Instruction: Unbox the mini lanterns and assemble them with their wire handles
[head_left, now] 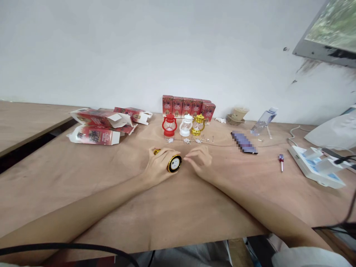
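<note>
My left hand is closed around a small gold lantern lying on its side. The lantern's round base, with a black ring and a white centre, faces right and toward me; a bit of its gold top shows past my fingers, and the rest is hidden. Just right of the base, apart from it, my right hand has its thumb and fingertips drawn together; whether they hold something small I cannot make out. Beyond my hands stand a red lantern, a white lantern and another gold lantern, all upright.
Small metal parts lie before the lanterns, with several red boxes behind. Opened red cartons lie left. Rightward are a phone, a bottle, a cup, a screwdriver and a power strip.
</note>
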### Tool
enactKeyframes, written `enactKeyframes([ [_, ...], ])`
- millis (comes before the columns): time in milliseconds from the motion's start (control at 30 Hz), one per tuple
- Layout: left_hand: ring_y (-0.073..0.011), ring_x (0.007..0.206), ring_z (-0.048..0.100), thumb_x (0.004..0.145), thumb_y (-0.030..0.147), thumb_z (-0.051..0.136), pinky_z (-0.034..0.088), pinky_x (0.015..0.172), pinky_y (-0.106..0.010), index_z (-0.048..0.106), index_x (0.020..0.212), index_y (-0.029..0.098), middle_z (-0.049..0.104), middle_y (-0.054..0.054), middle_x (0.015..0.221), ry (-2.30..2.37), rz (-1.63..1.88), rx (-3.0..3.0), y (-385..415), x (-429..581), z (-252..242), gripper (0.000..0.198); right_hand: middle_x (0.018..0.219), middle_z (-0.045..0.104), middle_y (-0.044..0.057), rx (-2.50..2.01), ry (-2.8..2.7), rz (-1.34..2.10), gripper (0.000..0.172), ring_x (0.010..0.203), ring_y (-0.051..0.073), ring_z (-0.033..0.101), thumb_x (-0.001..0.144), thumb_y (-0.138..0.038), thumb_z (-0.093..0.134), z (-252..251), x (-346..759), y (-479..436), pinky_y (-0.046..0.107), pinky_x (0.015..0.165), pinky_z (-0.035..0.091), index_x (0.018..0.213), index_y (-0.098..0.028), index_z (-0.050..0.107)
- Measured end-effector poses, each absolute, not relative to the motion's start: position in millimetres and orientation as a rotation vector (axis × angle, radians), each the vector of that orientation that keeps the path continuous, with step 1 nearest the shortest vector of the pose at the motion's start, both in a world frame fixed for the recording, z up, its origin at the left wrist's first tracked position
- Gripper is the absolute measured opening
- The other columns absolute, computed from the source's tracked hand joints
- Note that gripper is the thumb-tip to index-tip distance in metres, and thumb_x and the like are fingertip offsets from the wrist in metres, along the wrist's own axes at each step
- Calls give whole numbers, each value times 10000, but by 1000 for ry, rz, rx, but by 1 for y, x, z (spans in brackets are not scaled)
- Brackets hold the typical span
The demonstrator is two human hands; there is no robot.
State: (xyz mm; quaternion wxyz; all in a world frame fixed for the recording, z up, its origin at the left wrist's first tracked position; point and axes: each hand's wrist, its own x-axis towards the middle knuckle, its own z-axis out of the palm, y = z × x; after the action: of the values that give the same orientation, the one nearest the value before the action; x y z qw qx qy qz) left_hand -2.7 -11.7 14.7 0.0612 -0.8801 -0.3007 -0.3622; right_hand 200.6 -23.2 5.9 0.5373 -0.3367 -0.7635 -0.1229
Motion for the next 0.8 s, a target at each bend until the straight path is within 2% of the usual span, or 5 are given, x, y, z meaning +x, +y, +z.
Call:
enactKeyframes([
  [300, -213, 931, 621, 835, 310, 537, 238, 861, -391, 562, 1040, 211, 713, -56, 1003, -876, -1106, -2628, -11, -1, 15, 229, 771, 684, 6, -742, -1920, -332, 78, 753, 143, 546, 797, -290, 686, 6, 179, -34, 314, 715, 381, 811, -217, 664],
  [533, -207, 931, 622, 835, 278, 523, 262, 828, -366, 544, 1027, 196, 709, -56, 992, -852, -1142, -2628, -10, 0, 13, 210, 781, 664, 22, -760, -1944, -269, 166, 746, 139, 550, 821, -370, 642, 7, 178, -32, 297, 693, 381, 811, -206, 662],
  [700, -184, 927, 630, 831, 250, 515, 289, 825, -338, 533, 1001, 183, 705, -46, 955, -712, -1153, -2696, -10, -1, 13, 183, 746, 634, 23, -770, -1974, -225, 257, 710, 134, 559, 801, -448, 639, 7, 183, -25, 294, 677, 394, 726, -202, 637],
  [800, -182, 923, 633, 824, 239, 527, 298, 817, -335, 528, 1004, 175, 701, -46, 948, -688, -1177, -2676, -10, 0, 13, 191, 769, 639, 30, -711, -1992, -251, 255, 708, 133, 569, 790, -445, 652, 6, 185, -23, 290, 669, 413, 755, -194, 624],
])
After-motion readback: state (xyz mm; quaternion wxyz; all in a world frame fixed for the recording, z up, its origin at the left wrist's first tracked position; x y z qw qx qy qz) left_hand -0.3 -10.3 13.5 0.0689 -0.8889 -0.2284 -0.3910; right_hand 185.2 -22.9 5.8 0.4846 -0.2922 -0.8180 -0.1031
